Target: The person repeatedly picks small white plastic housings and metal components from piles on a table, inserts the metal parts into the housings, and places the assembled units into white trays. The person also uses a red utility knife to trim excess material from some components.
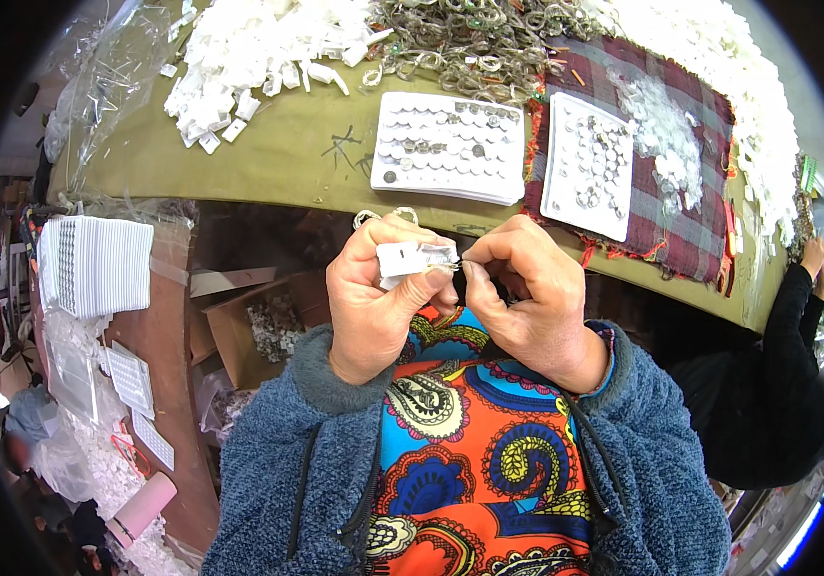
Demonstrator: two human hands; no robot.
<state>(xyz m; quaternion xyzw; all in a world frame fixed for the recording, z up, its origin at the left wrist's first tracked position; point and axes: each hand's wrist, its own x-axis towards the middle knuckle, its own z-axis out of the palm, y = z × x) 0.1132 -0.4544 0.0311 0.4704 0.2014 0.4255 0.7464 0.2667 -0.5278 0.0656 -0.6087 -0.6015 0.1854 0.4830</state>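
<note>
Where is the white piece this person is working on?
The white piece is just left of centre in the head view, held in the left hand, with the right hand close on its right, before the green table.

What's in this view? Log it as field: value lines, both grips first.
Left grip: holds white piece
Right grip: at the piece's right end; any pinched item too small to make out
Left tray: on green table
Right tray: on plaid cloth
Far side: white pile, cable pile
</note>
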